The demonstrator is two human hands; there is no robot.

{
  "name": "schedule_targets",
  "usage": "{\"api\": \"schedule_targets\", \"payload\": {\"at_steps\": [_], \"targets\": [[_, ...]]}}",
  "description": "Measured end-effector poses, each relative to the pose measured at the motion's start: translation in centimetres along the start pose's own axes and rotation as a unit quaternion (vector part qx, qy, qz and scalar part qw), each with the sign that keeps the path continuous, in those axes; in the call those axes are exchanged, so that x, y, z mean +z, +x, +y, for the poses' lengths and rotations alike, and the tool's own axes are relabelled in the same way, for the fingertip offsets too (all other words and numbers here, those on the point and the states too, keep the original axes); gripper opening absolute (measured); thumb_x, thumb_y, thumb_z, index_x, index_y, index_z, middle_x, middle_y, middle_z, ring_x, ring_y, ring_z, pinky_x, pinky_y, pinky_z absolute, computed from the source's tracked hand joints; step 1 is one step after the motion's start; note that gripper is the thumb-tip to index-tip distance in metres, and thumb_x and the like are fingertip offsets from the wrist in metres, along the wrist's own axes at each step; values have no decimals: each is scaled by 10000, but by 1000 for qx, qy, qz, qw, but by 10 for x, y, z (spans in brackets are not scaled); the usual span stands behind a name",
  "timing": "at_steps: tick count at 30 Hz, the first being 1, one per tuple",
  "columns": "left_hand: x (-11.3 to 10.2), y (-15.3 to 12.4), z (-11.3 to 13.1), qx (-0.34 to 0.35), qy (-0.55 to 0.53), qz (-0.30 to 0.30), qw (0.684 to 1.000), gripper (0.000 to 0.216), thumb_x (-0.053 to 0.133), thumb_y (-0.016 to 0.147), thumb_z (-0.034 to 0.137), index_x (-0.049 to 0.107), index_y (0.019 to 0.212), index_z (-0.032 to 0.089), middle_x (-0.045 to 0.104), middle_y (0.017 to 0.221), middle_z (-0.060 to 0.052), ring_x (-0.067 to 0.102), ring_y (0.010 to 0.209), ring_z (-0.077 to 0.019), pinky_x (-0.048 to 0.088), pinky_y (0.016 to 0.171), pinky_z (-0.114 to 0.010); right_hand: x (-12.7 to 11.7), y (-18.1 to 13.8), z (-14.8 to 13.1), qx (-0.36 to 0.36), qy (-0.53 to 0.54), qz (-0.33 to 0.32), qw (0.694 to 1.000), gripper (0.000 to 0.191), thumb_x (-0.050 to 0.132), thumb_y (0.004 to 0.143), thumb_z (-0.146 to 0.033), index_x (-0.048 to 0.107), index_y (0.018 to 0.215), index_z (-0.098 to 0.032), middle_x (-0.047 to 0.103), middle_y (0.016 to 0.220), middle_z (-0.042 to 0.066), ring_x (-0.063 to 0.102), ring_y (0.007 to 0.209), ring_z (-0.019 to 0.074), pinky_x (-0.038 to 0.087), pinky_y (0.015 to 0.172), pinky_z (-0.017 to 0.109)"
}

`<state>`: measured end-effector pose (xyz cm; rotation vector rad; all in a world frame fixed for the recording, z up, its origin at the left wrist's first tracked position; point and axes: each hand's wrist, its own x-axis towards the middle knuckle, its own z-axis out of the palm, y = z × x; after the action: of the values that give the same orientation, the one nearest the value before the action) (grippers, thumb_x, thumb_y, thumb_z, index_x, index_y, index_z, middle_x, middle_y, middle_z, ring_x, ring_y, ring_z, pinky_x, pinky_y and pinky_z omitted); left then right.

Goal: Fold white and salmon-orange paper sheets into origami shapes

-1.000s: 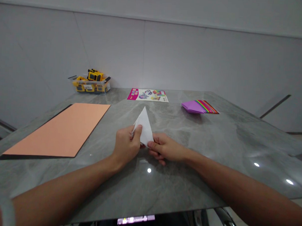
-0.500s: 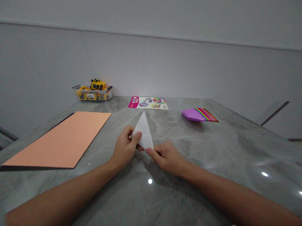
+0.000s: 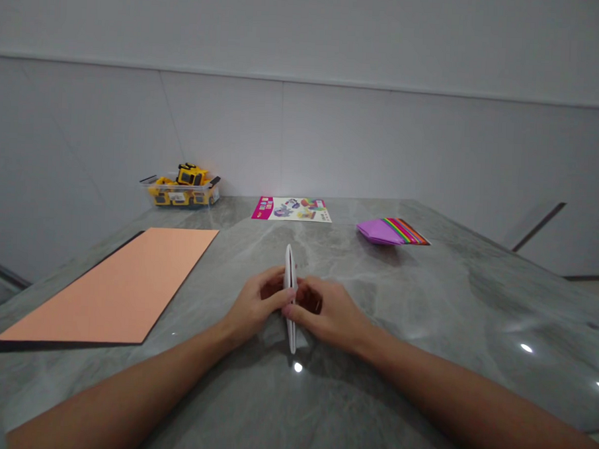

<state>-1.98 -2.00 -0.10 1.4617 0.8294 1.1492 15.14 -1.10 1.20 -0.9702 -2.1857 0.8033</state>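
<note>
Turned from showing its broad triangular face to standing edge-on, the folded white paper [image 3: 291,331] is now a thin upright sliver between the two hands, with a dark slit showing between its layers. It is at the middle of the near part of the table [image 3: 252,394]; whether its lower tip touches the surface, I cannot tell.

The left hand [image 3: 256,299] pinches it from the left, fingers curled and thumb laid across the near edge. The right hand [image 3: 330,312] pinches it from the other side, its thumb tip just below the left one. Fingertips behind the paper are partly hidden.

The step in hand looks like parting or squaring the layers of the fold. As I judge it, the next move calls for an even, light grip on both sides, so the layers part without creasing askew.

Beyond the paper lies a printed sheet [image 3: 290,209], and to its right a purple stack of paper [image 3: 393,232] with striped colours. An orange sheet [image 3: 108,282] lies at left, and farther back a clear tub [image 3: 205,192] holds yellow toy trucks [image 3: 191,175].
</note>
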Motion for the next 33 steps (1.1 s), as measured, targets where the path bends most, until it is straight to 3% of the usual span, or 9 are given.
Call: {"api": "schedule_targets", "payload": {"at_steps": [4, 9, 15, 24, 30, 33], "targets": [[-3, 0, -6, -24, -69, -16, 997, 458, 638, 792, 262, 542, 1231, 173, 648, 1147, -100, 592, 1054, -282, 418, 945, -421, -1, 2, -1, 29, 97, 18, 995, 344, 670, 751, -342, 558, 1036, -184, 650, 925, 38, 624, 717, 139, 499, 606, 248], [-7, 1, -3, -26, -53, -41, 997, 435, 631, 777, 198, 575, 1207, 175, 629, 1190, -97, 580, 1082, -285, 401, 973, -433, 3, 3, 5, 32, 189, -14, 981, 361, 663, 755, -261, 563, 1098, -208, 637, 1064, 61, 648, 862, 186, 546, 693, 304], [-10, 4, 5, 4, -2, -89, 996, 495, 518, 715, 62, 598, 1192, 165, 662, 1132, -58, 587, 1065, -254, 397, 981, -389, 3, 4, 8, 29, 187, -12, 982, 491, 618, 756, -157, 484, 1225, -213, 642, 1084, 69, 628, 953, 195, 526, 805, 349], [-16, 4, 5, -6, 118, -64, 991, 532, 438, 611, 27, 666, 1077, 144, 711, 925, -22, 631, 822, -206, 481, 731, -282, -1, 6, 3, 6, 110, 1, 994, 500, 513, 721, -37, 551, 1184, -223, 650, 1052, 45, 616, 905, 164, 504, 751, 288], [-22, 2, 4, 8, 197, -74, 978, 441, 441, 720, 62, 685, 1062, 196, 713, 848, -5, 624, 753, -201, 477, 670, -279, -2, 5, 5, 21, 125, -4, 992, 471, 479, 726, -21, 572, 1141, -222, 666, 961, 33, 621, 863, 161, 494, 735, 287], [-20, 1, 2, 25, 225, -59, 972, 411, 451, 780, 98, 660, 1116, 211, 718, 920, -14, 634, 799, -215, 491, 718, -309, 0, 6, 8, 48, 153, 1, 987, 436, 473, 746, -39, 568, 1130, -224, 671, 937, 37, 629, 833, 162, 495, 714, 293]]}}
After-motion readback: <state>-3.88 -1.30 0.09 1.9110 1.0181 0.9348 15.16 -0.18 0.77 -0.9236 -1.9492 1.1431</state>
